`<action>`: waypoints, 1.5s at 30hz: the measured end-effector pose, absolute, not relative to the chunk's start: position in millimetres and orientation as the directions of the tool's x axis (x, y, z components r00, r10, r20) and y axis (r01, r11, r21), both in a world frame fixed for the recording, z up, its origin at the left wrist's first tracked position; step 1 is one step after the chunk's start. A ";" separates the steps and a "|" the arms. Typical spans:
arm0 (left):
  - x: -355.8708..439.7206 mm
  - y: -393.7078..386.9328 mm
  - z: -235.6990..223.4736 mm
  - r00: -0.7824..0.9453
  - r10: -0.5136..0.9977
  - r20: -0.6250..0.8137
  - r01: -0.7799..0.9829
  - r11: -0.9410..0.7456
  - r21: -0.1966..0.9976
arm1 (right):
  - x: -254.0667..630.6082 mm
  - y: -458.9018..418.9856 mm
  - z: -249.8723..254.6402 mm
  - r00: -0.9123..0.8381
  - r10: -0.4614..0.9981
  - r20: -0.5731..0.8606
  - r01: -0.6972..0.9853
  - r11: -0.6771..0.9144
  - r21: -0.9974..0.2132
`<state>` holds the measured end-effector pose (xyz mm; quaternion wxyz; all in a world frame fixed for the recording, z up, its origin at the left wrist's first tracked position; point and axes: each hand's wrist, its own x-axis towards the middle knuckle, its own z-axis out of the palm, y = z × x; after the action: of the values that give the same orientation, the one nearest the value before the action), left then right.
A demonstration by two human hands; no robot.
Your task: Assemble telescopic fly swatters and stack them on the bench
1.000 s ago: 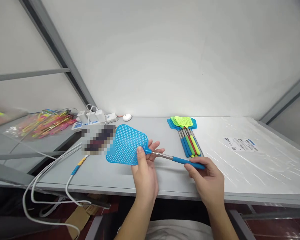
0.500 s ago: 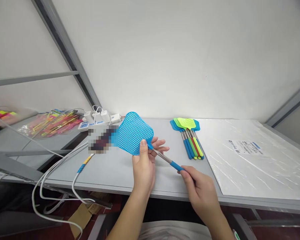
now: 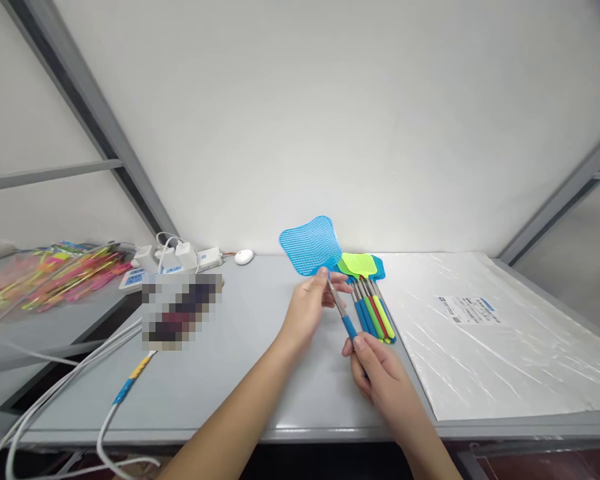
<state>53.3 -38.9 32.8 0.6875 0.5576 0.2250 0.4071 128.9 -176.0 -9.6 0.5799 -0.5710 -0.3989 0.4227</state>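
I hold a blue fly swatter [image 3: 311,244] over the grey table [image 3: 220,360], its mesh head raised toward the wall. My left hand [image 3: 311,308] pinches the metal shaft just below the head. My right hand [image 3: 375,370] is wrapped round the blue handle near its end. Just to the right lies a pile of fly swatters [image 3: 369,293] with blue, green, red and yellow handles, heads toward the wall; the held swatter's head is beside the pile's heads.
A white plastic-wrapped sheet stack with a label [image 3: 490,333] covers the table's right part. At the back left sit a power strip with chargers [image 3: 173,259], a small white round device [image 3: 243,257] and a blurred-out item [image 3: 180,310]. White cables [image 3: 80,393] hang off the left edge. A bag of colourful items [image 3: 50,273] lies far left.
Both hands carried the blue swatter to the right and away from me, toward the pile. Its head swung upright and the handle turned toward me. The view shifted too.
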 end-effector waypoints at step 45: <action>126.8 42.0 -15.4 0.610 0.787 0.090 0.442 -0.433 0.786 | 211.1 -146.9 -29.5 0.718 0.690 0.086 0.600 -0.553 -0.578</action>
<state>126.8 42.0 -15.4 0.3759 0.8147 0.3773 0.2295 211.1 -146.9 -29.5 0.2976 -0.8779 -0.3675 0.0756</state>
